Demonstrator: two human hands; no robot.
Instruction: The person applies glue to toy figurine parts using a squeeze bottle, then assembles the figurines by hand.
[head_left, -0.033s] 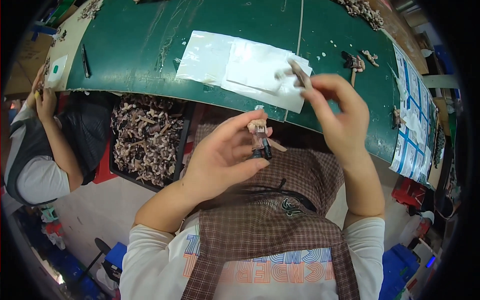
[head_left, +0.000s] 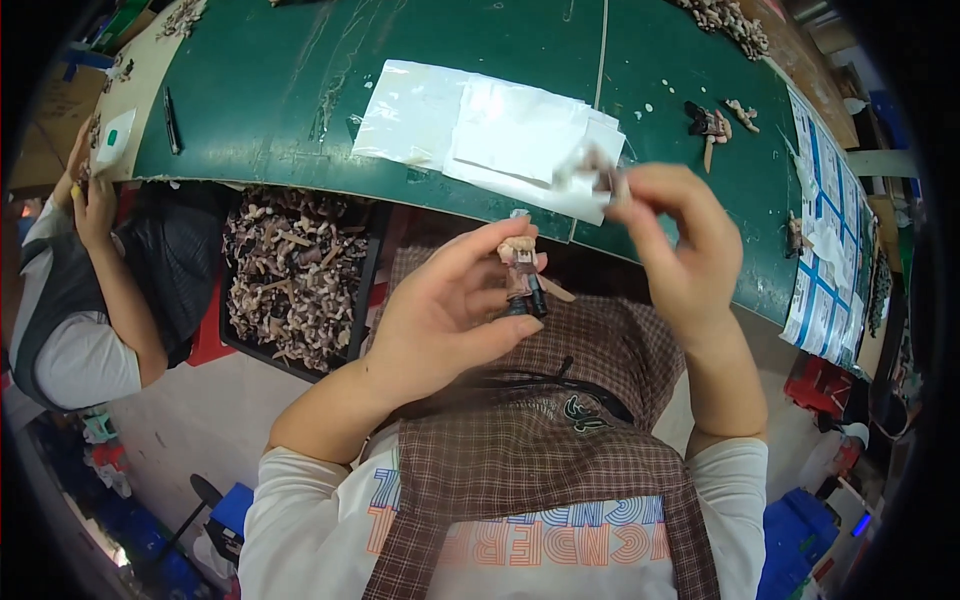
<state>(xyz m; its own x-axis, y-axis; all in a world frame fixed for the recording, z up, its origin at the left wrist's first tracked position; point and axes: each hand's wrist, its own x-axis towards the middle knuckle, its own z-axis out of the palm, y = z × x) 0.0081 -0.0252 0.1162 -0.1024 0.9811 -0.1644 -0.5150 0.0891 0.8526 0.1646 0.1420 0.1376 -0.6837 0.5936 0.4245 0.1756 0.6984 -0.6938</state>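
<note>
My left hand [head_left: 440, 300] grips a small painted figurine [head_left: 521, 275] between thumb and fingers, in front of my checked apron. The figurine has a pale, curly-looking top and dark boots. A flat wooden stick [head_left: 560, 290] juts out just behind it. Up and to the right, over the white sheets [head_left: 520, 130], my right hand [head_left: 675, 235] pinches a small brownish-grey piece [head_left: 598, 165] between thumb and forefinger. Motion blurs that piece, so its kind is unclear. The two hands are apart.
A black tray [head_left: 365, 300] heaped with small figure parts stands left below the green table [head_left: 270, 100]. Another figurine [head_left: 708, 122] on a stick lies at the right, near a loose piece [head_left: 741, 115]. A pen [head_left: 171, 120] lies left; a co-worker's hands [head_left: 92, 195] are beyond.
The piece in my right hand has dropped slightly and turned, and the right hand has shifted a little downward. My left hand with the figurine is almost unmoved.
</note>
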